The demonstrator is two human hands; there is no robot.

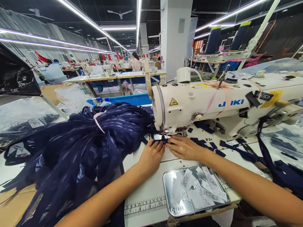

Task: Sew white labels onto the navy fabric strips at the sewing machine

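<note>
A white JUKI sewing machine [189, 97] stands before me, its needle area partly hidden by my fingers. Under the needle lies a navy fabric strip [155, 141] with a white piece on it. My left hand [152, 154] grips the strip's near edge from the left, fingers bent and close together. From the right, my right hand [186, 147] pinches the same strip, its fingertips almost touching the left hand's. A large bundle of navy fabric strips [113, 126], bound by a pale tie, lies left of the needle. Below my right hand sits a metal tray [166, 192] of white printed labels [204, 189].
Navy scraps [213, 145] litter the machine bed. More navy strips [284, 170] hang at the right. Clear plastic bags [23, 110] lie at the left, beneath a black plastic cover [19, 72]. Navy thread cones [213, 40] stand behind. A person [135, 63] is farther back.
</note>
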